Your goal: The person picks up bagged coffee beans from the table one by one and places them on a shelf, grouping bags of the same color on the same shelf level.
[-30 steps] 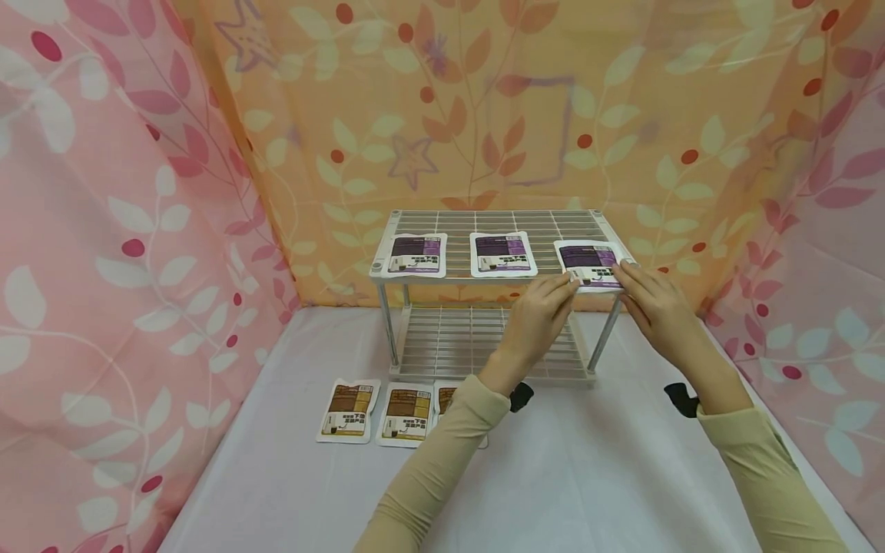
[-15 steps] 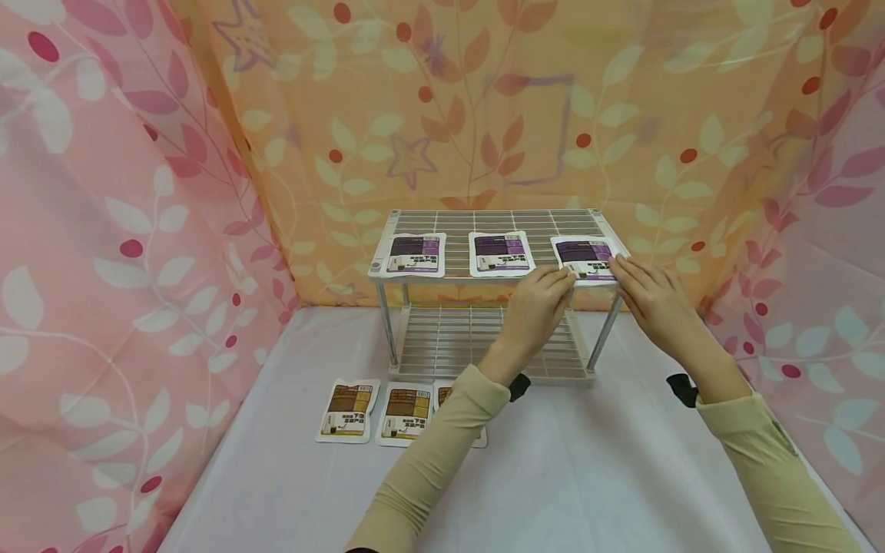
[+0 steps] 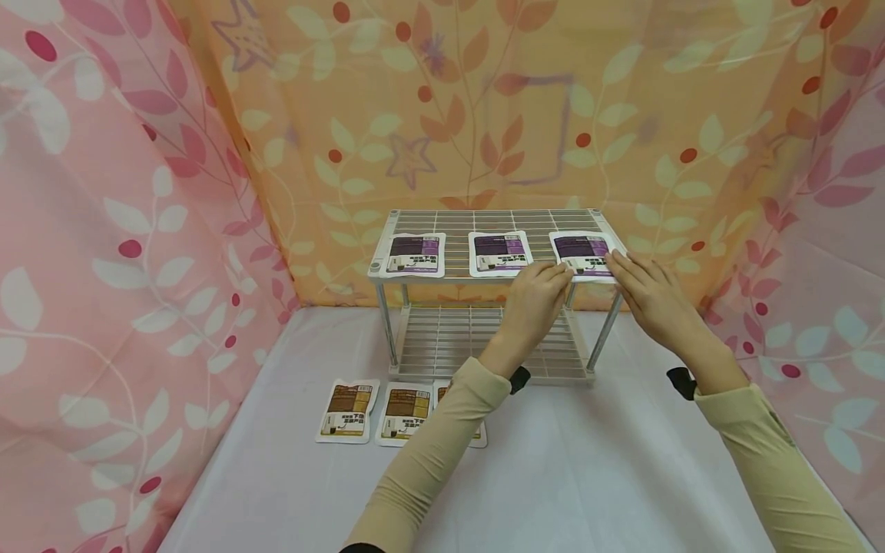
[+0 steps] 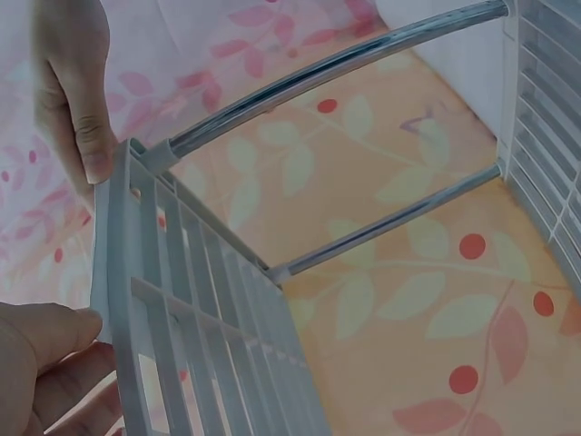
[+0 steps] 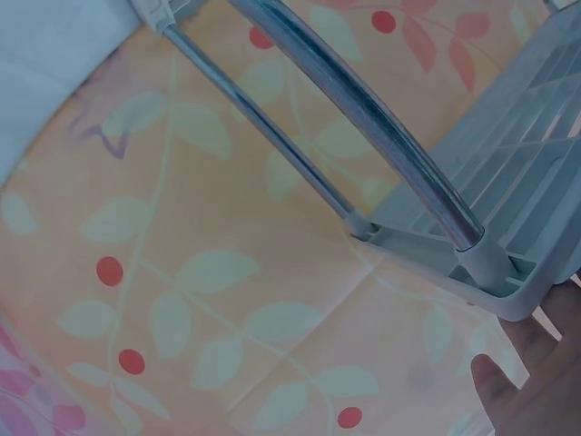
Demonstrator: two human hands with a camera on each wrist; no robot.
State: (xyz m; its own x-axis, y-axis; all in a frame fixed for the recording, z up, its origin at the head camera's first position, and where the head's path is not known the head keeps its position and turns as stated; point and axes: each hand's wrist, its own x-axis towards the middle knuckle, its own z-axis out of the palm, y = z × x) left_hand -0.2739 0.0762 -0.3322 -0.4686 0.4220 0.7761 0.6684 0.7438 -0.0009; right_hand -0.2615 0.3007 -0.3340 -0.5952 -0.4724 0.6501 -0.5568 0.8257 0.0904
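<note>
A white pouch with a purple label lies at the right end of the wire rack's upper shelf. My left hand pinches its near left corner; its thumb meets the front edge in the left wrist view. At the right side of the pouch, my right hand holds the edge with long, nearly straight fingers on top. The right wrist view shows part of that hand behind the shelf corner. Two matching purple pouches lie left of it, one in the middle and one at the left end.
On the white tablecloth lie brown-labelled pouches, one at the left, one beside it, and another partly under my left sleeve. The rack's lower shelf and metal posts stand below. Patterned curtains enclose the table.
The right-hand purple pouch has gone from overhanging the front edge to lying further back and slightly left, level with the others. Both hands have moved slightly with it.
</note>
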